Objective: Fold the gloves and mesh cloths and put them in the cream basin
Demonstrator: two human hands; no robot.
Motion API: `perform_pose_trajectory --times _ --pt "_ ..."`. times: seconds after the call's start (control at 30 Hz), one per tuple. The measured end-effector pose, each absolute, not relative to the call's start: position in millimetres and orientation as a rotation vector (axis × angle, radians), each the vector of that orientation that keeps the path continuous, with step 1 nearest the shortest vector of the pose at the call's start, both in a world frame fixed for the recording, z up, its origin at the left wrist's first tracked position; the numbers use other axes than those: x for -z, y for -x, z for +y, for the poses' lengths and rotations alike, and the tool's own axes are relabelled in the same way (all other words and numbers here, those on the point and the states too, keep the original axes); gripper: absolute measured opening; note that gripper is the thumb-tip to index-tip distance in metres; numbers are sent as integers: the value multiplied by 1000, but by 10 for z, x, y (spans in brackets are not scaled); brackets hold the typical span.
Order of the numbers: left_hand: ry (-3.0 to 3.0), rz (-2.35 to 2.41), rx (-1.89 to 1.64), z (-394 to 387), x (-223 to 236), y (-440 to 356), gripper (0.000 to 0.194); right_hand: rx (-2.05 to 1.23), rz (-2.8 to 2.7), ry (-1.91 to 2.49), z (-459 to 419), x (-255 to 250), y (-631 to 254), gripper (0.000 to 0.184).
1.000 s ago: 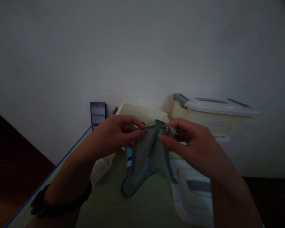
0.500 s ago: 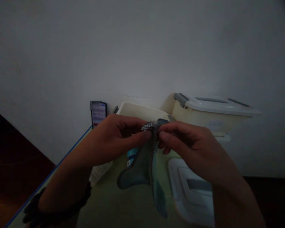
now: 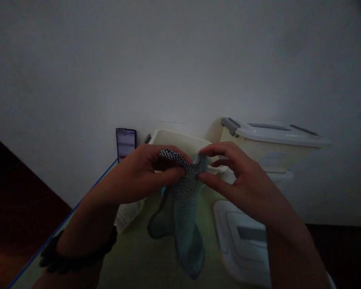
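A pair of grey-green socks (image 3: 186,212) with black-and-white checked cuffs hangs in front of me, toes down. My left hand (image 3: 150,172) pinches the gathered cuffs between thumb and fingers. On the other side, my right hand (image 3: 234,172) has its thumb and index fingertip at the right edge of the front sock's top, with the other fingers loosely curled. The second sock shows partly behind the first, its toe to the left.
Behind my hands stands a cream storage box (image 3: 180,137) without its lid. A lidded box (image 3: 273,148) is at right, and a white lid (image 3: 240,245) lies on the green table (image 3: 144,261). A phone (image 3: 126,143) leans against the wall. Clear plastic (image 3: 129,214) lies at left.
The front sock has turned to show its broad side, and its checked cuff now folds out over my left fingers. My right thumb and index finger have spread wider apart.
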State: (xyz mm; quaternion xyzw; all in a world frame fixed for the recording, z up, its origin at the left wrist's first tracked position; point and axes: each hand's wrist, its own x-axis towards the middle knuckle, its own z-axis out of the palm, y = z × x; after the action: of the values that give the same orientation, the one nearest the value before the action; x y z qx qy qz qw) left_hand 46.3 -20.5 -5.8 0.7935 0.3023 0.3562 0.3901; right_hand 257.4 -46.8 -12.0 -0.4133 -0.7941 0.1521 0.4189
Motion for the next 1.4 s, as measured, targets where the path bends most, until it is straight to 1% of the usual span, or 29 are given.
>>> perform_pose_trajectory --times 0.07,0.23,0.4,0.6,0.8,1.0,1.1,1.27,1.4 --pt "-1989 798 -949 -215 43 -447 14 -391 -2039 1030 -451 121 -2610 31" --pt "-1894 782 -1114 -225 26 -403 10 -611 -1976 1002 -453 109 -2704 21" --pt "-1842 750 -1129 -244 19 -375 10 -679 -2015 992 -499 47 -2738 14" --pt "-1850 787 -1157 -283 12 -398 12 -778 -2171 929 -558 -11 -2742 15" --pt "-1832 786 -1164 -177 56 -334 10 -699 -2172 1065 -556 7 -2756 15" --pt "-1909 797 -1180 -121 61 -303 8 -634 -2027 1047 -545 -14 -2754 24" --pt "-1918 793 -1097 -148 41 -304 7 -594 -1935 1051 -534 -7 -2757 24" --pt "-1938 851 -954 -161 36 -282 19 -580 -1849 1073 -521 42 -2779 24" --pt "-2028 892 -900 -127 59 -276 16 -584 -1830 1079 -520 60 -2803 24"
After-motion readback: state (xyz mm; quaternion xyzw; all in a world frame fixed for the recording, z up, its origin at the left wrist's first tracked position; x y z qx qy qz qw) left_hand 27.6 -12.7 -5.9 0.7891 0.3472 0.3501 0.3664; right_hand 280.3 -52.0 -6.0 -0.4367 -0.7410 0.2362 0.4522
